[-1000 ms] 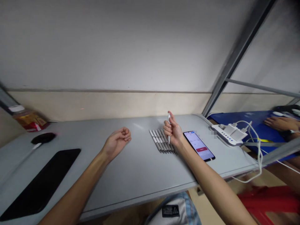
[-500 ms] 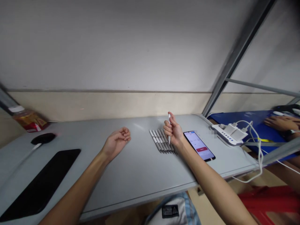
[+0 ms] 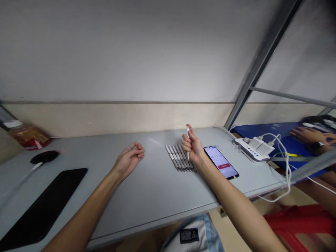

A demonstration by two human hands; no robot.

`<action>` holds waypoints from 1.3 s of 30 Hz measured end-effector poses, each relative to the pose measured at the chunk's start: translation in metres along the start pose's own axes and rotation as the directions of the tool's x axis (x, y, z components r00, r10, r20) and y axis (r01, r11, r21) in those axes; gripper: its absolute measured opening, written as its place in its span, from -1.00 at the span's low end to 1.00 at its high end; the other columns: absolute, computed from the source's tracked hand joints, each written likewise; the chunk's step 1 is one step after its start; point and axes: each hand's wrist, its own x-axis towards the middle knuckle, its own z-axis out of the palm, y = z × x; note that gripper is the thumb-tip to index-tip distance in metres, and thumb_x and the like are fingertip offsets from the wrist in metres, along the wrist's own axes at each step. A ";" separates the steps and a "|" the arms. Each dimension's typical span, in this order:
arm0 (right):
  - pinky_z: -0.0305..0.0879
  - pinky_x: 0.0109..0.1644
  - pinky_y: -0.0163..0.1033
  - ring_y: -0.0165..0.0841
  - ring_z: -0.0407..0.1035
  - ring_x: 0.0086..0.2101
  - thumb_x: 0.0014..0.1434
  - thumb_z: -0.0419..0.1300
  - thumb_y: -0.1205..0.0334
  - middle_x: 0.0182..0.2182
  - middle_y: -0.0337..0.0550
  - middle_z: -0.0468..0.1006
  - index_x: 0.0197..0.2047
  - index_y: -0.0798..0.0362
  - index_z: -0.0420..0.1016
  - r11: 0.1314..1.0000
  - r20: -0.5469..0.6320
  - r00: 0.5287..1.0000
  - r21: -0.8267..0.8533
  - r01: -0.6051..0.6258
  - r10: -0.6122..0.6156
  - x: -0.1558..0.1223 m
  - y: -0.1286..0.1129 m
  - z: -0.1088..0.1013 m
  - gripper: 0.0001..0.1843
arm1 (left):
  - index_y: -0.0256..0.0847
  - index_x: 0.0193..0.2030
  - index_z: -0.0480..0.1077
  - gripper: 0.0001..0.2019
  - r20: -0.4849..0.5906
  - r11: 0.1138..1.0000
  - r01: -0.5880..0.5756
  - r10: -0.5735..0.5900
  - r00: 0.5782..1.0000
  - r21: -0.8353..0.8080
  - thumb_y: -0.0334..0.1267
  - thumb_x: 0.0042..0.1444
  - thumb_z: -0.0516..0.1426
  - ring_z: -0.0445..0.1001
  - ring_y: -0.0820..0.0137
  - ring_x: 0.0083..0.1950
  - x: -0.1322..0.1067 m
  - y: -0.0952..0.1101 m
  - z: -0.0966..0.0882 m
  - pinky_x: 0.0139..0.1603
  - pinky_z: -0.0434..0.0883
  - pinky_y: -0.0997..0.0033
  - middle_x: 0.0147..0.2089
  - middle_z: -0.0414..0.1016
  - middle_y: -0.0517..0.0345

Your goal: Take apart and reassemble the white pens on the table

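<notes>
My right hand (image 3: 193,144) is wrapped round a white and silver pen (image 3: 188,154), held upright with the thumb at its top end. Under and beside that hand, several similar pens (image 3: 174,157) lie side by side in a slanted row on the grey desk (image 3: 147,196). The hand and wrist hide part of the row. My left hand (image 3: 130,156) rests on the desk left of the pens, its fingers curled in, and nothing shows in it.
Right of my forearm lies a lit phone (image 3: 222,162). Beyond it are a power strip (image 3: 250,150) with plugs and white cables (image 3: 288,175). A black mat (image 3: 44,206), a dark round charger (image 3: 44,156) and a bottle (image 3: 28,135) occupy the left. Another person's hands (image 3: 309,134) rest over a blue surface (image 3: 283,129).
The whole view has shifted slightly, moving things a little to the left. My right hand still grips the pen upright; my left hand stays curled on the desk.
</notes>
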 end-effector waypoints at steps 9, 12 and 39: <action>-0.38 -0.67 -0.47 -0.57 -0.26 -0.68 0.24 0.13 0.21 -0.61 -0.44 -0.03 -0.12 -0.13 0.27 1.000 -0.001 1.000 0.024 -0.019 0.019 -0.001 0.000 0.000 -0.86 | -0.25 -0.43 0.29 -0.87 -0.073 0.997 -0.035 0.040 0.997 0.071 -0.47 -0.12 0.18 0.16 0.59 -0.47 0.004 -0.006 -0.005 -0.43 0.12 0.52 -0.47 0.19 0.28; -0.36 -0.67 -0.49 -0.58 -0.21 -0.69 0.24 0.12 0.21 -0.61 -0.44 0.02 -0.15 -0.09 0.27 0.999 0.002 1.000 0.027 -0.022 0.022 0.001 0.001 0.000 -0.89 | -0.23 -0.43 0.28 -0.89 -0.075 0.990 -0.043 0.054 0.996 0.136 -0.45 -0.10 0.16 0.16 0.59 -0.48 0.005 -0.008 -0.006 -0.42 0.12 0.52 -0.49 0.20 0.30; 0.07 0.02 -0.04 -0.10 0.18 -0.01 0.15 0.14 0.13 -0.04 0.08 0.42 -0.08 0.09 0.58 -0.456 0.041 0.998 -0.888 0.059 0.049 0.047 0.050 0.009 -0.66 | -0.18 -0.35 0.28 -0.89 0.020 0.847 -0.040 0.035 0.999 0.531 -0.34 -0.06 0.13 0.36 0.48 -0.36 0.003 -0.007 -0.005 -0.26 0.25 0.49 -0.44 0.41 0.28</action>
